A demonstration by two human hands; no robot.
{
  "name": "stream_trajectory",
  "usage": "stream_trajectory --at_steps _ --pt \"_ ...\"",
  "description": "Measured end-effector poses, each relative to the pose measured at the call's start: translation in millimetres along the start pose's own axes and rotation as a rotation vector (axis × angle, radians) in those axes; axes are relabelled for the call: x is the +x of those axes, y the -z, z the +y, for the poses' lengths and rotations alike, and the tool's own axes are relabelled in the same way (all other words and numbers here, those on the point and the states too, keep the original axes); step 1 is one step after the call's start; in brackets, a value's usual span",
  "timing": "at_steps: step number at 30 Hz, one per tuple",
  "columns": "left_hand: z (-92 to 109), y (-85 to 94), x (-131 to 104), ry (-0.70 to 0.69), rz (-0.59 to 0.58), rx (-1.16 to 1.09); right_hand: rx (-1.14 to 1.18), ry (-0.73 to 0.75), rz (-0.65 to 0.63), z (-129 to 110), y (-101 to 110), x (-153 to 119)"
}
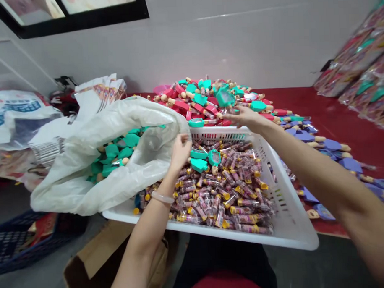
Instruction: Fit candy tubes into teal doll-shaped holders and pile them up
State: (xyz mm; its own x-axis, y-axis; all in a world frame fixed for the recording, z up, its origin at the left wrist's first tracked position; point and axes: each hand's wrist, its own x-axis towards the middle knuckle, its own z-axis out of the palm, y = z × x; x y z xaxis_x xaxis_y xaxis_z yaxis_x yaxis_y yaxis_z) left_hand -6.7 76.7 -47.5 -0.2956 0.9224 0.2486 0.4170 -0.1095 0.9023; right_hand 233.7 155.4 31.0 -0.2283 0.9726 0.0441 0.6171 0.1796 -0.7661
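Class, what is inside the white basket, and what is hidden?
The basket holds many small yellow-capped tubes, with a few green toys on top. The white bag covers part of its left side; the bottom beneath the tubes is hidden.

Sack (72, 144) blocking left, room above basket (303, 230)

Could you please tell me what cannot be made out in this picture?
All in the head view:
Right hand: motion blur hides whether it grips the teal piece by its fingertips.
Left hand: its own back hides whether the fingers grip the rim of the white sack.
Small tubes: printing too small to read.
Packed bundles: cut off by the right edge.
Cardboard box: the left arm hides part of it.
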Motion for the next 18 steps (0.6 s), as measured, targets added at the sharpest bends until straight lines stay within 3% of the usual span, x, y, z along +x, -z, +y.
stream_trajectory --at_steps 1,3,6,9,14,18 --pt "-3.9 0.7 -1.4 -0.042 -0.138 0.163 -0.068 0.03 0.093 0.3 1.5 6.6" --pt "-10.0 -1.3 -6.3 -0.145 -0.354 0.448 -0.225 0.08 0.132 4.3 -4.3 1.6" --pt "-15.4 -8.0 -13.0 -0.273 -0.541 0.683 -0.415 0.117 -0.045 14.3 -19.3 -33.7" --pt "-19.6 -13.7 -16.4 -0.266 -0.701 0.84 -0.584 0.037 -0.16 26.1 -26.5 -65.0" --pt "-28.7 -20.5 -19.9 -0.264 -0.716 1.008 -0.881 -0.188 -0.205 51.1 -32.2 -79.6" --pt "-34.6 -23.6 -18.6 -0.316 -0.636 0.988 -0.856 -0.2 -0.234 64.6 -37.7 -85.7"
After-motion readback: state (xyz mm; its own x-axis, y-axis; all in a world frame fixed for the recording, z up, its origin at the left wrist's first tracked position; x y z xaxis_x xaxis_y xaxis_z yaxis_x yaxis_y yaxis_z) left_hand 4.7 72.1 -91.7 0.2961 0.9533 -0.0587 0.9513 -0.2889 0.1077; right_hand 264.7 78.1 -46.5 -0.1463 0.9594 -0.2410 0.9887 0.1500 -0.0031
